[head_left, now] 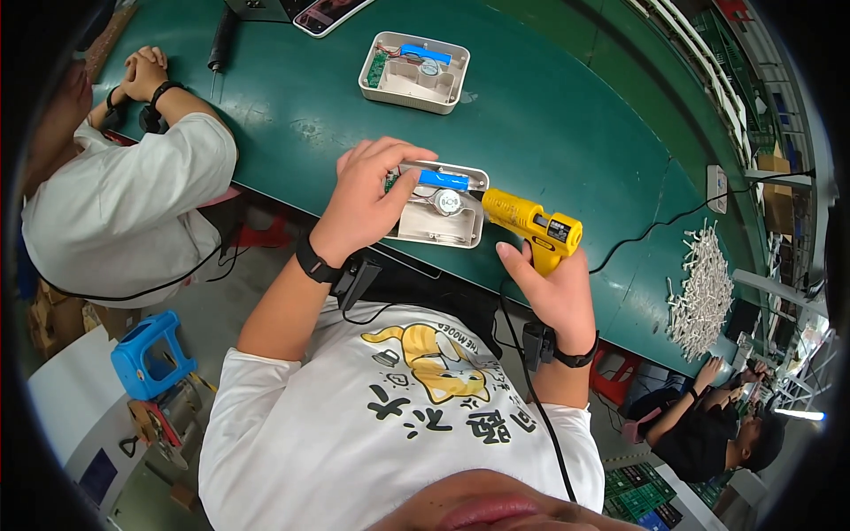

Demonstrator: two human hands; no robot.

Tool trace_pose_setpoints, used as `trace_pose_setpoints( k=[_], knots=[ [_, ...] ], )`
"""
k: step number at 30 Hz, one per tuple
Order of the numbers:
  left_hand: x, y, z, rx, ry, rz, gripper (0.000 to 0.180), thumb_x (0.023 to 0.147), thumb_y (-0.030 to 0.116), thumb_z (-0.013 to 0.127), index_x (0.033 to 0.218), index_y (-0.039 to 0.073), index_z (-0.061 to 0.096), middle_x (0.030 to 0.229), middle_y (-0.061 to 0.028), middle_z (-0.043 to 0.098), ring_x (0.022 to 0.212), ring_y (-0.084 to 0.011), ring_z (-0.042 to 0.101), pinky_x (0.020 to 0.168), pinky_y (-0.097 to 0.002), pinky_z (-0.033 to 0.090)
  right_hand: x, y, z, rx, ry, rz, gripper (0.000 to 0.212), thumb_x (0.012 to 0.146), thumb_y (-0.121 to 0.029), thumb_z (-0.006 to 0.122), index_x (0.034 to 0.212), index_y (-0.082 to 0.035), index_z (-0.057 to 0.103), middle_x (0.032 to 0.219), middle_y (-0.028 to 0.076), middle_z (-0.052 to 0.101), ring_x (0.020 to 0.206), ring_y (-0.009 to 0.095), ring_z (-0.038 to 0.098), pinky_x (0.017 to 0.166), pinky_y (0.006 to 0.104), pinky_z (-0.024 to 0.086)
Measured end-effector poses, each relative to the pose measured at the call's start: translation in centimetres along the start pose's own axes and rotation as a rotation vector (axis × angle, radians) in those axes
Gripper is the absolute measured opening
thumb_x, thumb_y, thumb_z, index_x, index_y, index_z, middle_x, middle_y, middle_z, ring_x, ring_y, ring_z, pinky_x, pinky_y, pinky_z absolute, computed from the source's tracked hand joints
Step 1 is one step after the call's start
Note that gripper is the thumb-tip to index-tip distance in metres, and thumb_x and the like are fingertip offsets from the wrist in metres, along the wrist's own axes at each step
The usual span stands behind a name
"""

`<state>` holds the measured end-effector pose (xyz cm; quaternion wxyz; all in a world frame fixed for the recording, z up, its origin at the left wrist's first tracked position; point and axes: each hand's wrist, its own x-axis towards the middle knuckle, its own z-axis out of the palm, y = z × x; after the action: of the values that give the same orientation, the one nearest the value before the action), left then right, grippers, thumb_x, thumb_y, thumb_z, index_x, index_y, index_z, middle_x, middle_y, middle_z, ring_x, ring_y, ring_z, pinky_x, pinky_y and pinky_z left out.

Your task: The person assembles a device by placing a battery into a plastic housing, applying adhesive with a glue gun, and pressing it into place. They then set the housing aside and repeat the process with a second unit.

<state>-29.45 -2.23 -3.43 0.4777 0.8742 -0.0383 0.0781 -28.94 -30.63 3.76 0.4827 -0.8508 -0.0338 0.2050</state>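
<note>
A white plastic case (443, 232) lies face up at the table's near edge, with a blue cylindrical battery (443, 180) and a round silver motor-like part (449, 203) inside. My left hand (370, 196) grips the case's left end; its fingers reach over the far wall and the thumb rests at the battery's left end. That hand hides most of a green circuit board. In my right hand (562, 288) is a yellow hot glue gun (531, 221), held by its handle. The gun's nozzle points left over the case's right wall, close to the battery's right end.
A similar case (414, 99) with a battery and board sits farther back on the green table (567, 115). At right lie a pile of small white parts (699, 292) and a black cable (660, 228). A screwdriver-like tool (221, 40) and phone (328, 13) lie far left, near a co-worker's clasped hands (143, 73).
</note>
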Motion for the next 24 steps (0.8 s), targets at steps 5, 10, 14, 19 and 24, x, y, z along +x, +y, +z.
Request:
trace_pose_setpoints(
  k=[5, 10, 14, 19, 24],
  knots=[
    [-0.4, 0.4, -0.7, 0.072, -0.035, 0.048, 0.044, 0.089, 0.003, 0.057, 0.129, 0.013, 0.071, 0.128, -0.0032, 0.07, 0.121, -0.0238, 0.058, 0.112, -0.0408, 0.034, 1.3, -0.7, 2.1, 0.122, -0.071, -0.192, 0.024, 0.092, -0.013, 0.084, 0.103, -0.001, 0.067, 0.086, -0.003, 0.064, 0.074, 0.006, 0.056, 0.068, 0.0253, 0.048],
    [-0.5, 0.2, -0.7, 0.05, -0.113, 0.022, 0.054, 0.084, 0.002, 0.052, 0.134, 0.015, 0.067, 0.136, -0.0012, 0.067, 0.126, -0.0227, 0.055, 0.116, -0.0411, 0.029, 2.2, -1.1, 3.0, 0.031, -0.15, -0.156, 0.023, 0.092, -0.014, 0.083, 0.102, 0.0, 0.067, 0.085, -0.003, 0.064, 0.076, 0.006, 0.057, 0.068, 0.0253, 0.048],
    [-0.7, 0.2, -0.7, 0.044, -0.095, 0.032, 0.052, 0.085, 0.003, 0.053, 0.134, 0.015, 0.067, 0.134, -0.0001, 0.068, 0.125, -0.0223, 0.055, 0.114, -0.041, 0.029, 2.3, -1.5, 3.0, -0.051, -0.164, -0.07, 0.023, 0.092, -0.014, 0.083, 0.101, 0.0, 0.067, 0.084, -0.003, 0.063, 0.078, 0.006, 0.057, 0.07, 0.025, 0.049],
    [-0.7, 0.4, -0.7, 0.063, -0.095, 0.03, 0.052, 0.086, 0.003, 0.052, 0.135, 0.015, 0.066, 0.137, -0.0008, 0.066, 0.126, -0.0228, 0.054, 0.115, -0.0416, 0.027, 2.4, -1.9, 3.0, -0.069, -0.122, -0.105, 0.024, 0.092, -0.014, 0.083, 0.102, 0.0, 0.068, 0.086, -0.002, 0.066, 0.079, 0.006, 0.058, 0.07, 0.0251, 0.049],
    [-0.5, 0.5, -1.4, -0.039, -0.132, 0.033, 0.054, 0.087, 0.013, 0.064, 0.141, 0.011, 0.061, 0.138, -0.0075, 0.064, 0.131, -0.0243, 0.052, 0.117, -0.0439, 0.028, 2.4, -0.9, 3.3, 0.056, -0.116, -0.311, 0.026, 0.091, -0.013, 0.083, 0.107, 0.0, 0.068, 0.091, 0.0, 0.068, 0.08, 0.006, 0.06, 0.068, 0.0259, 0.051]
  ],
)
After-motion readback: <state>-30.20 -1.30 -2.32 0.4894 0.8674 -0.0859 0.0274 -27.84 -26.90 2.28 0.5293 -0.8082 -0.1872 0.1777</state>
